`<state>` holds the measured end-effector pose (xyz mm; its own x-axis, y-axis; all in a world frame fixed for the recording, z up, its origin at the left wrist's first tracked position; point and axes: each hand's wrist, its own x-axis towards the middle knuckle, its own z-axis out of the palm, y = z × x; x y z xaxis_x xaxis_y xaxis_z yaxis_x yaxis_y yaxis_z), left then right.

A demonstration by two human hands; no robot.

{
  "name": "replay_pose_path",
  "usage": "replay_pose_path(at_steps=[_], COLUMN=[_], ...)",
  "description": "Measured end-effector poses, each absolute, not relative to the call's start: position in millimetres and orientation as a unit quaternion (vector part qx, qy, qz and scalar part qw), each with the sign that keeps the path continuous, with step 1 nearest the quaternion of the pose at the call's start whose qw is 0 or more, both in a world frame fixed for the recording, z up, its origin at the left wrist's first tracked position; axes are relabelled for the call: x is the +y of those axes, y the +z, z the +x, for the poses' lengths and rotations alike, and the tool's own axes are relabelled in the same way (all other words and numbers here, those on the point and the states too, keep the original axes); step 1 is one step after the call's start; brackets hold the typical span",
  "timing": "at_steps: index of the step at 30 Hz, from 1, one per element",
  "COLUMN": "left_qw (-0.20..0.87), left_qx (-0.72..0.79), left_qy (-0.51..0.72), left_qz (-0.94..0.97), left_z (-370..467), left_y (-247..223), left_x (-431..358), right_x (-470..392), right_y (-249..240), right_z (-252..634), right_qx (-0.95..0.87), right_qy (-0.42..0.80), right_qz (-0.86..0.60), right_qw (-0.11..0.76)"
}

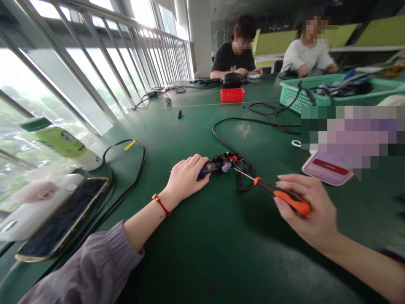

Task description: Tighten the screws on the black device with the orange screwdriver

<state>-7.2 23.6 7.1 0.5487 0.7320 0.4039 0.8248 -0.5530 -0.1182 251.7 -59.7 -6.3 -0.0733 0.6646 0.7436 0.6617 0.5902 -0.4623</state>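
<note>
My left hand (188, 175) is wrapped over the body of a small corded power tool (211, 166) lying on the green table. The tool's rear end is opened up, with wires and a grey part showing, and a black cord runs off from it. In my right hand (311, 211) is an orange and black screwdriver (284, 197), held by its handle between thumb and fingers. The screwdriver's shaft points left, and its tip is at the tool's exposed wiring; whether it touches a screw I cannot make out.
At left are a phone (63, 217), a bottle (61, 141) and a looped black cable (144, 154). Farther back stand a small red bin (232, 95) and a green basket (289, 95) of tools. A purple card-like item (327, 167) lies at right. Two people sit across the table (196, 245).
</note>
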Motion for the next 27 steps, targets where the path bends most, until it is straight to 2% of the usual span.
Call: replay_pose_path(at_steps=[4,7,10,12,17,23,25,27], left_qw=[0.153,0.152,0.153,0.153,0.154,0.152,0.152,0.153], left_qx=[-0.449,-0.449,-0.45,-0.45,-0.45,-0.448,-0.447,-0.447], left_qy=[-0.154,-0.154,-0.155,-0.153,-0.151,-0.152,-0.152,-0.152], left_qz=[-0.867,-0.867,-0.866,-0.866,-0.866,-0.868,-0.868,-0.868], left_z=[-7.2,-7.1,-7.0,-7.2,-7.5,-7.3,-7.2,-7.3], left_y=[6.5,6.3,6.1,6.0,6.1,6.8,6.9,6.9], left_x=[23.7,23.7,23.7,23.7,23.8,23.6,23.5,23.4], right_x=[-59.4,-60.1,-59.9,-58.6,-55.8,-58.2,-58.4,-58.0], right_y=[-11.2,-9.4,-6.5,-6.1,-8.1,-6.0,-5.7,-5.8], right_z=[254.3,254.3,253.1,252.6,252.0,252.2,252.5,252.3], right_qx=[-0.716,-0.731,-0.733,-0.714,-0.679,-0.704,-0.705,-0.702], right_qy=[-0.009,0.005,0.074,0.082,0.003,0.133,0.111,0.04], right_qz=[-0.437,-0.448,-0.471,-0.48,-0.458,-0.489,-0.488,-0.472], right_qw=[0.545,0.515,0.485,0.503,0.574,0.497,0.502,0.532])
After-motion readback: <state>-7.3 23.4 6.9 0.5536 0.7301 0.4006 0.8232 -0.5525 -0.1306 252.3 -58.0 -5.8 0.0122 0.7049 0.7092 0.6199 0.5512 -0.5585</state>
